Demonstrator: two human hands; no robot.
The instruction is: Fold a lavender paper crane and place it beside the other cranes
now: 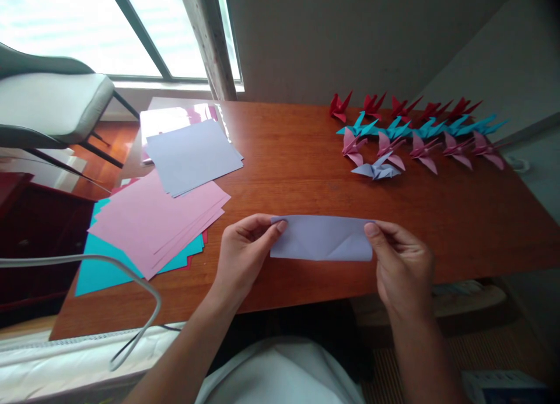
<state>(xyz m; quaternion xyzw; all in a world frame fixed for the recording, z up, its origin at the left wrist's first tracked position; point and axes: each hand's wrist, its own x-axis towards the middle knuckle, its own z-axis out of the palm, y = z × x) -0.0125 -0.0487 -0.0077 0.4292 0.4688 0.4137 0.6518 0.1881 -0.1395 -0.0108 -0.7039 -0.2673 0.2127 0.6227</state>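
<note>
We held a folded lavender paper strip (321, 238) by both ends over the near edge of the table (306, 159).
Our left hand (245, 249) pinched its left end between thumb and fingers, our right hand (402, 264) pinched the right end, and the creased strip lay level between them. Lavender sheets (192, 156), pink sheets (157, 217) and teal sheets (100, 270) lay stacked at left. Rows of paper cranes (420, 137) stood far right, with one lavender crane (376, 169) just before them.

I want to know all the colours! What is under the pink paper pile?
Turquoise sheets stick out from under the pink pile at its left and bottom, and a thin red edge shows too. How far they reach underneath is covered.
</note>
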